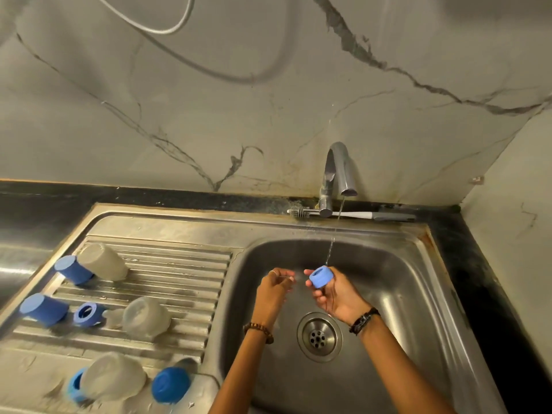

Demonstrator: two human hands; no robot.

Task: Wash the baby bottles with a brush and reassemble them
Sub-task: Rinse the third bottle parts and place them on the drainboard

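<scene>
Sink basin (403, 294) sits right, drainboard (167, 264) left with bottles (103, 261) and caps (44, 309) lying on it, tap (339, 174) at the far rim, brush (352, 215) lying behind it, both hands over the basin, right hand (334, 291) holding a cap (321, 276) under the stream.

Right hand (334, 294) holds blue bottle cap (321, 277) under tap stream (330, 252) over sink (403, 282); left hand (273, 289) curled, perhaps pinching clear teat.

Dim warm light; glare on sink (397, 297); wide-angle bending; lower-left blurred.
</scene>
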